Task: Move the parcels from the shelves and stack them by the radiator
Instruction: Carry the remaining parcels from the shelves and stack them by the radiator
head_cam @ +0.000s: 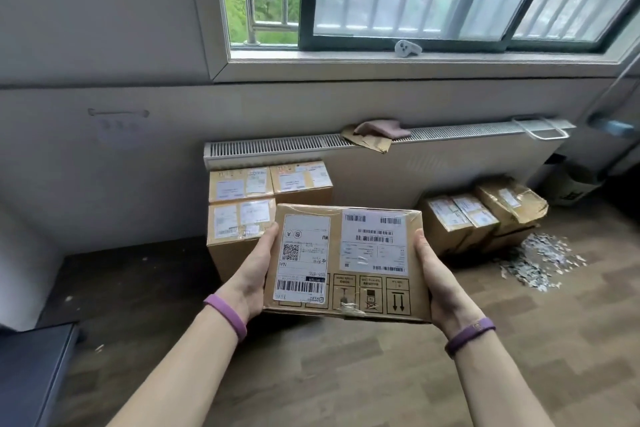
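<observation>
I hold a flat brown cardboard parcel [346,260] with two white shipping labels out in front of me, above the floor. My left hand [254,274] grips its left edge and my right hand [438,282] grips its right edge. Behind it, a stack of brown parcels [242,204] stands against the left end of the white radiator [433,163] under the window. A second group of parcels [481,218], one of them crumpled, sits on the floor at the radiator's right part. The shelves are out of view.
A cloth and a scrap of cardboard [375,135] lie on top of the radiator. A heap of torn paper bits [540,260] covers the wooden floor at the right. A dark cabinet edge [31,371] is at the lower left. A white container [571,184] stands in the right corner.
</observation>
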Demonstrator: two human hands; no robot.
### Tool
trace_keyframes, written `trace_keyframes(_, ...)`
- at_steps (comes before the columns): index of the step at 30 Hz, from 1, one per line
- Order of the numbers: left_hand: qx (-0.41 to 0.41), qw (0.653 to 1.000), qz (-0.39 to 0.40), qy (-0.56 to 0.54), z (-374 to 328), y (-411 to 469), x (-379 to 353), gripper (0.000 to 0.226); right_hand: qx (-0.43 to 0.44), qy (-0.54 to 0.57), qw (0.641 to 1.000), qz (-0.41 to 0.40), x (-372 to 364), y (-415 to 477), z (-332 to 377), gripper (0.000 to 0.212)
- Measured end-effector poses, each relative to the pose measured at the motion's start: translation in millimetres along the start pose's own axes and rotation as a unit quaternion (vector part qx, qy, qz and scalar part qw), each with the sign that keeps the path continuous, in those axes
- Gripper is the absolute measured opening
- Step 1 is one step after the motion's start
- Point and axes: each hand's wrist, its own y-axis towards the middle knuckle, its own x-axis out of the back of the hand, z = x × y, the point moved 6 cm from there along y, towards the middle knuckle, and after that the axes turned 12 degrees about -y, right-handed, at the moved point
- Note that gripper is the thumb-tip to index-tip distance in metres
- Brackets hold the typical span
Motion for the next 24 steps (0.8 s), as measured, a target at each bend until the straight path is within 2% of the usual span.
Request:
trace_keyframes(9,-0.019,0.998,-0.054,0.035,-47.9,139.9,-14.3,0.052,-0.002,-0.034,0.999,0.034,12.4,155.9,61.3,0.061)
trace_keyframes(18,-0.016,0.986,-0.167,0.018,-71.3,293.9,-19.8,0.049,-0.08,-0.083,0.987,0.115,25.3,350.1,101.0,0.059)
trace_keyframes(21,-0.014,0.979,-0.198,0.037,-76.0,323.9,-16.6,0.057,-0.099,-0.095,0.978,0.159,19.7,390.8,101.7,0.055)
trace_keyframes(24,-0.015,0.963,-0.266,0.052,-76.2,348.4,0.1,0.081,-0.11,-0.099,0.972,0.184,13.6,426.1,95.1,0.054)
